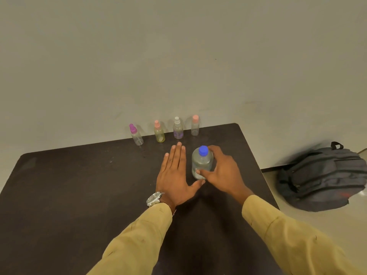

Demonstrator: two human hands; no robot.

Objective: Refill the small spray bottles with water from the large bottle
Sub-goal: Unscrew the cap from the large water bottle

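A: Hands, nearest first?
B: Left hand (174, 175) spread flat, palm down, holding nothing. Right hand (224, 171) curled round the upright blue-capped water bottle (201, 163), just beside it.
A: Room around them?
B: Open dark bench (79, 195) to the left. Four small spray bottles (178, 132) line its far edge.

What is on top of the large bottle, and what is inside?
A blue cap sits on the large bottle. The right hand wraps its side, so its water level cannot be told.
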